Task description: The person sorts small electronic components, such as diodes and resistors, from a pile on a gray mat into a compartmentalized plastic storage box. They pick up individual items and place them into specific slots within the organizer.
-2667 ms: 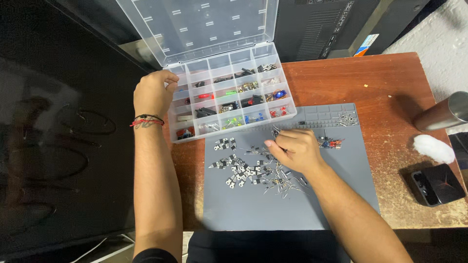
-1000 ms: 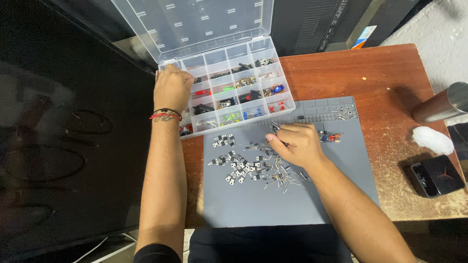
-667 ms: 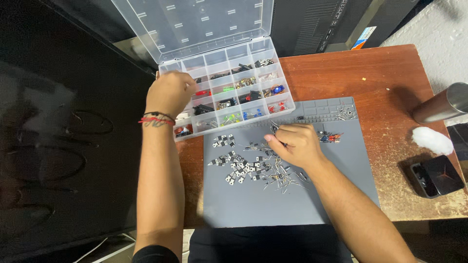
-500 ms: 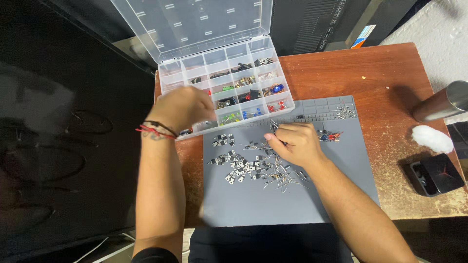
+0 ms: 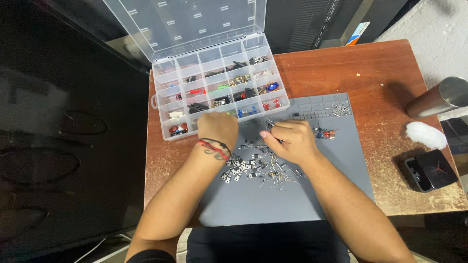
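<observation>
My left hand [image 5: 218, 129], with a red and black wristband, hovers over the grey mat's [image 5: 297, 199] upper left corner, just in front of the clear compartment box [image 5: 158, 103]. Its fingers curl downward and hide what lies under them. My right hand [image 5: 288, 140] rests on the mat beside it, fingertips pinched on a small dark legged component [image 5: 269, 127]. Below both hands lies a scattered pile of small metal-legged parts [image 5: 251, 169]. The box's open lid [image 5: 190, 24] stands up behind it, and many compartments hold coloured parts.
A few red and blue parts [image 5: 325, 133] lie right of my right hand, with more small parts [image 5: 339, 108] at the mat's top right. On the wooden table [image 5: 351, 68] to the right stand a metal cylinder [image 5: 438, 97], a white wad [image 5: 425, 134] and a black box [image 5: 431, 168].
My left hand has left the box's left compartments and come down and right to the mat's top edge, close to my right hand. My right hand has stayed in place.
</observation>
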